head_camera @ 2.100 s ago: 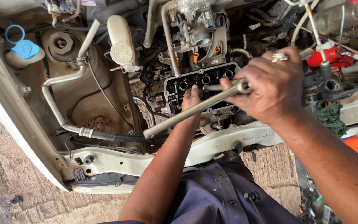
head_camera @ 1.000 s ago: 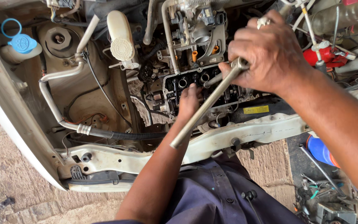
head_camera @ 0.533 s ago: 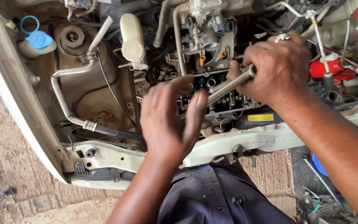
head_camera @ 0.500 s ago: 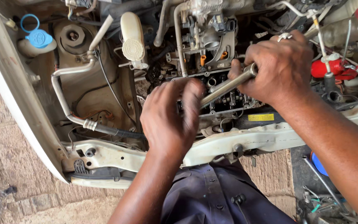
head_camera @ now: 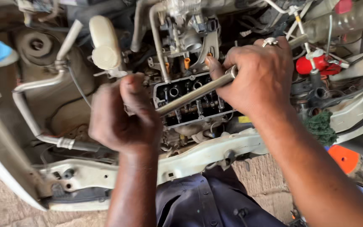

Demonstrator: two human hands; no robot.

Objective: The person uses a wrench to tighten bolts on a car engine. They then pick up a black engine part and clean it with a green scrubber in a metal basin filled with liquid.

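2 hands grip 1 long steel bar [head_camera: 194, 94].

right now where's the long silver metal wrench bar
In the head view, centre: the long silver metal wrench bar slants across the open engine head, gripped by left hand and right hand.

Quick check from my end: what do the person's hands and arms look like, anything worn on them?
Both forearms are bare, with no sleeves and no gloves in view. The right hand wears a silver ring with a raised, ornate top. The left hand shows no ring or watch. Dark navy work clothing covers the body below.
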